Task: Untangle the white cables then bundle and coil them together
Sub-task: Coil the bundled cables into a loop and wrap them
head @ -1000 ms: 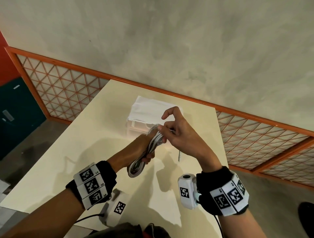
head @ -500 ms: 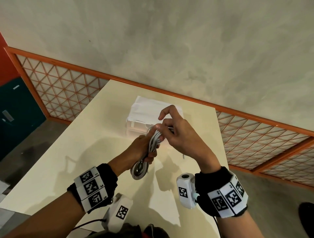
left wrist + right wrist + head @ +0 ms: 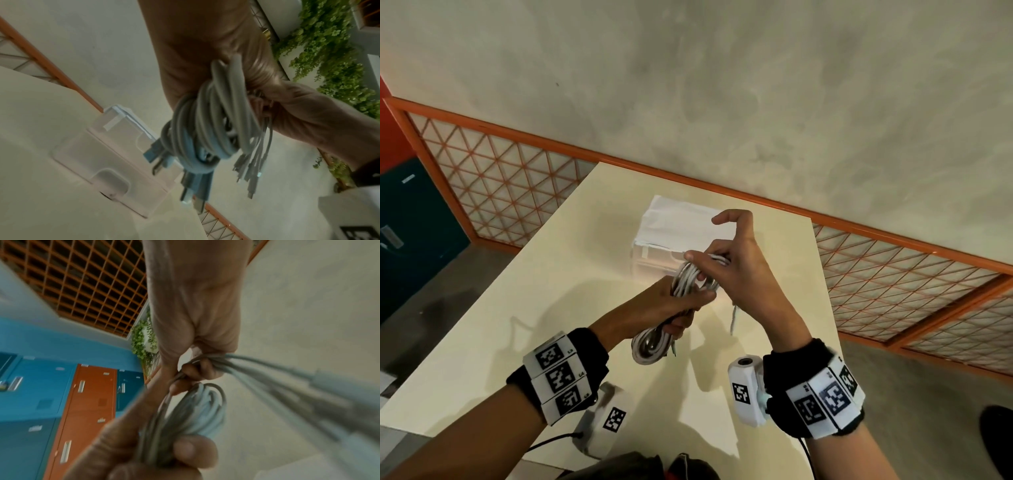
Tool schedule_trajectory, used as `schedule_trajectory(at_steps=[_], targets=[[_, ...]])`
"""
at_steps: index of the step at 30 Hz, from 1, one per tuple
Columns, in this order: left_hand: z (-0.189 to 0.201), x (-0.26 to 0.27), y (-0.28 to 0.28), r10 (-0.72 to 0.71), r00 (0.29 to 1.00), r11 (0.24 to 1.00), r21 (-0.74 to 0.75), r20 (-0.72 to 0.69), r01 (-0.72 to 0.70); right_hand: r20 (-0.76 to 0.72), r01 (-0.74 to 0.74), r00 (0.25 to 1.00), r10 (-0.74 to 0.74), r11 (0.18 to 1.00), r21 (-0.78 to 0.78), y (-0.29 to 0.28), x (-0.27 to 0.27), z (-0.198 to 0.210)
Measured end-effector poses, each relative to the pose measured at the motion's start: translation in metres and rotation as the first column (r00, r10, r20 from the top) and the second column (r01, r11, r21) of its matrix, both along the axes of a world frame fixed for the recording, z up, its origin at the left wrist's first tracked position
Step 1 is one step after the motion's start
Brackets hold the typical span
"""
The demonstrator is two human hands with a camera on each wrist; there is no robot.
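Note:
A coiled bundle of white cables (image 3: 654, 339) hangs above the cream table (image 3: 517, 325). My left hand (image 3: 671, 305) grips the coil round its middle, so loops stick out above and below the fist. My right hand (image 3: 726, 260) pinches the loose cable ends at the coil's top, its index finger raised and curled free. One loose end (image 3: 734, 317) dangles below the right hand. In the left wrist view the cable bundle (image 3: 207, 129) shows several plugs hanging from it. In the right wrist view the cable strands (image 3: 267, 373) run blurred out of my pinching fingers.
A clear plastic box (image 3: 654, 260) with white folded paper (image 3: 681, 222) on top stands on the table just beyond my hands. An orange lattice railing (image 3: 893, 284) runs behind the table's far and right edges. Blue and orange lockers (image 3: 61, 394) are off to the left.
My right hand has carried the loose cable ends round the top of the coil, shifting slightly right. The left hand keeps the same grip on the coil.

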State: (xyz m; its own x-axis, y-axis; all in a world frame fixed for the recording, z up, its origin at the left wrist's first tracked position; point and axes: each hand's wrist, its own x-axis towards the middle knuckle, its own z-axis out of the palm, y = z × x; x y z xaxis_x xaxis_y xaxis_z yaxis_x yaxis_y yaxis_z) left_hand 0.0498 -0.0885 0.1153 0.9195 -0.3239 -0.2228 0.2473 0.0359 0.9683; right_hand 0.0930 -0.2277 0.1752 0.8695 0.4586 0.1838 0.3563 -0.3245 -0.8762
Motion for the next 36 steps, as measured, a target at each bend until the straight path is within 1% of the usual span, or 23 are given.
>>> schedule_trajectory(at_steps=[3, 5, 7, 9, 10, 12, 13, 14, 15, 17, 18, 19, 20, 21, 24, 27, 29, 31, 33, 34, 36], targets=[[0.002, -0.002, -0.003, 0.057, 0.998, 0.997, 0.055, 0.012, -0.057, 0.015, -0.047, 0.999, 0.048, 0.998, -0.049, -0.002, -0.001, 0.002], [0.002, -0.003, -0.004, 0.049, 0.998, 0.996, 0.068, 0.030, -0.050, 0.040, -0.068, 0.997, 0.072, 0.993, -0.095, -0.005, -0.001, 0.004], [0.002, -0.004, -0.005, 0.009, 0.998, 0.995, 0.097, 0.059, -0.015, 0.067, -0.046, 0.996, 0.055, 0.990, -0.133, -0.007, 0.001, 0.003], [0.002, -0.004, -0.007, -0.024, 0.997, 0.991, 0.137, 0.069, 0.014, 0.130, 0.032, 0.992, -0.005, 0.978, -0.205, -0.006, 0.003, 0.000], [0.002, -0.004, -0.008, -0.028, 0.997, 0.988, 0.152, 0.068, 0.017, 0.189, 0.101, 0.981, -0.051, 0.959, -0.264, -0.005, 0.004, -0.003], [0.003, -0.003, -0.008, -0.013, 0.997, 0.986, 0.169, 0.070, 0.001, 0.316, 0.253, 0.939, -0.132, 0.891, -0.378, -0.004, 0.003, -0.007], [0.003, -0.002, -0.007, 0.007, 0.997, 0.986, 0.163, 0.072, -0.019, 0.348, 0.298, 0.924, -0.157, 0.867, -0.400, -0.006, 0.004, -0.009], [0.003, -0.001, -0.005, 0.040, 0.997, 0.988, 0.146, 0.070, -0.050, 0.339, 0.305, 0.925, -0.168, 0.863, -0.403, -0.009, 0.006, -0.012], [0.003, 0.000, -0.001, 0.080, 0.995, 0.988, 0.124, 0.063, -0.087, 0.288, 0.261, 0.945, -0.156, 0.890, -0.374, -0.013, 0.008, -0.015], [0.004, 0.003, 0.006, 0.154, 0.987, 0.985, 0.072, 0.043, -0.157, 0.133, 0.092, 0.989, -0.063, 0.970, -0.225, -0.024, 0.012, -0.020], [0.004, 0.005, 0.009, 0.187, 0.982, 0.981, 0.042, 0.033, -0.188, 0.075, 0.023, 0.997, -0.012, 0.988, -0.155, -0.029, 0.014, -0.023], [0.005, 0.006, 0.010, 0.214, 0.976, 0.977, 0.016, 0.028, -0.214, 0.047, -0.014, 0.999, 0.019, 0.994, -0.112, -0.031, 0.015, -0.026], [0.006, 0.007, 0.010, 0.234, 0.972, 0.972, -0.005, 0.030, -0.234, 0.052, -0.015, 0.998, 0.020, 0.995, -0.097, -0.030, 0.014, -0.029], [0.007, 0.008, 0.009, 0.249, 0.968, 0.968, -0.023, 0.035, -0.248, 0.074, 0.015, 0.997, -0.008, 0.996, -0.093, -0.026, 0.012, -0.034], [0.010, 0.009, 0.002, 0.295, 0.954, 0.953, -0.077, 0.043, -0.292, 0.137, 0.145, 0.981, -0.136, 0.988, -0.061, -0.008, 0.002, -0.042], [0.011, 0.008, -0.005, 0.363, 0.926, 0.932, -0.060, 0.100, -0.358, 0.115, 0.198, 0.973, -0.200, 0.980, 0.031, 0.010, -0.010, -0.046], [0.012, 0.007, -0.006, 0.398, 0.903, 0.917, -0.057, 0.161, -0.394, 0.104, 0.192, 0.974, -0.200, 0.978, 0.085, 0.018, -0.014, -0.047], [0.014, 0.006, -0.005, 0.410, 0.892, 0.912, -0.072, 0.190, -0.404, 0.090, 0.166, 0.981, -0.173, 0.983, 0.078, 0.020, -0.015, -0.045], [0.014, 0.006, -0.003, 0.410, 0.892, 0.912, -0.084, 0.191, -0.402, 0.022, 0.115, 0.993, -0.117, 0.989, 0.097, 0.019, -0.016, -0.042], [0.014, 0.005, -0.002, 0.414, 0.891, 0.910, -0.082, 0.187, -0.406, 0.001, 0.090, 0.996, -0.091, 0.993, 0.081, 0.017, -0.016, -0.041], [0.013, 0.006, -0.002, 0.424, 0.887, 0.905, -0.075, 0.182, -0.418, 0.005, 0.062, 0.998, -0.062, 0.998, 0.016, 0.013, -0.015, -0.038]])
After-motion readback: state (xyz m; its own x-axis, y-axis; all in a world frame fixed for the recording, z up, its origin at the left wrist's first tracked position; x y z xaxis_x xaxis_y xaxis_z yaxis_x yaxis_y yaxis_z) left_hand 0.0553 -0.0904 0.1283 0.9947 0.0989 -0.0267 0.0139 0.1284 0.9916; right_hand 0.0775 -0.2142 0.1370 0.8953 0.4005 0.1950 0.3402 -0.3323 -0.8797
